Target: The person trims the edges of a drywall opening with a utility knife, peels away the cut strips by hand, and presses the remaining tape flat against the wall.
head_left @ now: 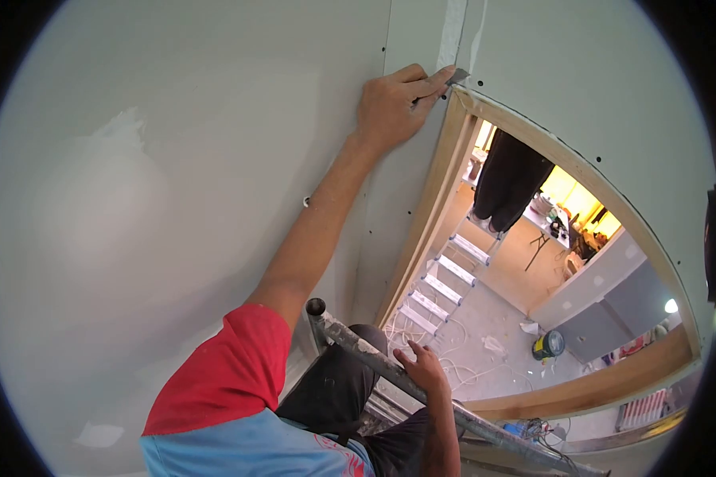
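Small grey flat-bladed scraper (pixel 456 76) sits at the top corner of the light wooden door frame (pixel 431 208), blade tip on the pale vertical strip of joint tape (pixel 451 32) running up the drywall seam. Left hand (pixel 395 103) is closed around the scraper, thumb and fingers pinching it, arm stretched up along the pale green-grey plasterboard wall (pixel 175 175). Small dark screw marks dot the board beside the frame. A white patch of filler (pixel 127 127) shows on the wall, well apart to the left of the hand.

Right hand (pixel 423 367) is low, wrapped shut around a paint-spattered grey metal bar (pixel 390 367) that runs diagonally toward the bottom right.

Through the doorway: an aluminium stepladder (pixel 445 278) with another person's dark-trousered legs (pixel 505 181) on its upper steps. White cables (pixel 461 358) lie loose on the concrete floor, a yellow-and-black round container (pixel 549 344) near them. Lit room beyond; details too small to tell.
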{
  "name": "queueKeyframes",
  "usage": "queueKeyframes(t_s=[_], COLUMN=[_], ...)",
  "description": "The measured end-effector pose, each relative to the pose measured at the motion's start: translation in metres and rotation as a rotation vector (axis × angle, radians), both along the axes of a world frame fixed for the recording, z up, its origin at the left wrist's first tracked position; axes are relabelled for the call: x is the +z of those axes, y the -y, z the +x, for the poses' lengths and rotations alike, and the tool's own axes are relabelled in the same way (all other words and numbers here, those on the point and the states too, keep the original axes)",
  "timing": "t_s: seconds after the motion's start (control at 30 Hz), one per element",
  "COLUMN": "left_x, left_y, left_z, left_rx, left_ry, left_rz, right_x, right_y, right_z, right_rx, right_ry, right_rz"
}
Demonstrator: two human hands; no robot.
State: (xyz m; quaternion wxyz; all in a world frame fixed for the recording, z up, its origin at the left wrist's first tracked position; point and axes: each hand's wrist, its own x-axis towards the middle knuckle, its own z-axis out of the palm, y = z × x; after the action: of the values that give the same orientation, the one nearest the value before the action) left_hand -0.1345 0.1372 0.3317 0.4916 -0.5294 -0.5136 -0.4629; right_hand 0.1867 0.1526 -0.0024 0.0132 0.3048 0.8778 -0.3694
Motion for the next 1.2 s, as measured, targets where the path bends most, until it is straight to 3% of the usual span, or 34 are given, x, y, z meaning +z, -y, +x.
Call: queueKeyframes(t_s=[0.13,0.43,0.53,0.6,0.63,0.67,0.73,0.87,0.9,0.93,1.0,1.07,1.13,1.2], left_x=[0.001,0.024,0.009,-0.028,-0.051,-0.073,-0.106,-0.121,-0.112,-0.099,-0.043,-0.016,-0.007,-0.005], left_y=[0.013,0.052,0.066,0.071,0.072,0.073,0.07,0.045,0.043,0.041,0.045,0.023,0.006,-0.005], left_z=[0.004,0.027,0.05,0.071,0.08,0.089,0.121,0.157,0.161,0.159,0.145,0.113,0.085,0.068], left_rx=[0.009,0.334,0.368,0.297,0.181,0.063,-0.129,-0.437,-0.533,-0.543,-0.39,-0.065,-0.131,-0.197], left_ry=[0.02,-0.145,-0.003,0.314,0.465,0.613,0.869,0.966,0.952,0.948,0.886,0.671,0.718,0.759], left_rz=[-0.051,-0.29,-0.137,-0.016,-0.113,-0.206,-0.361,-0.323,-0.291,-0.289,-0.213,0.179,0.115,0.055], right_x=[-0.009,-0.023,-0.012,-0.013,0.003,0.023,0.067,0.154,0.17,0.185,0.214,0.247,0.277,0.325], right_y=[-0.003,-0.014,-0.008,-0.007,0.002,0.011,0.025,0.031,0.027,0.022,0.011,-0.002,-0.029,-0.02], right_z=[0.0,-0.001,0.0,-0.002,-0.003,-0.008,-0.019,-0.039,-0.04,-0.041,-0.036,-0.029,-0.02,-0.012], right_rx=[-0.002,0.075,0.062,0.014,-0.103,-0.102,-0.127,-0.115,-0.178,-0.24,-0.353,-0.342,-0.336,-0.358], right_ry=[0.019,0.06,0.031,-0.041,-0.201,-0.2,-0.597,-0.879,-0.863,-0.848,-0.831,-0.985,-1.077,-1.058], right_rz=[0.042,0.061,0.071,0.183,-0.041,-0.032,0.162,0.553,0.472,0.391,0.534,0.775,0.754,0.477])
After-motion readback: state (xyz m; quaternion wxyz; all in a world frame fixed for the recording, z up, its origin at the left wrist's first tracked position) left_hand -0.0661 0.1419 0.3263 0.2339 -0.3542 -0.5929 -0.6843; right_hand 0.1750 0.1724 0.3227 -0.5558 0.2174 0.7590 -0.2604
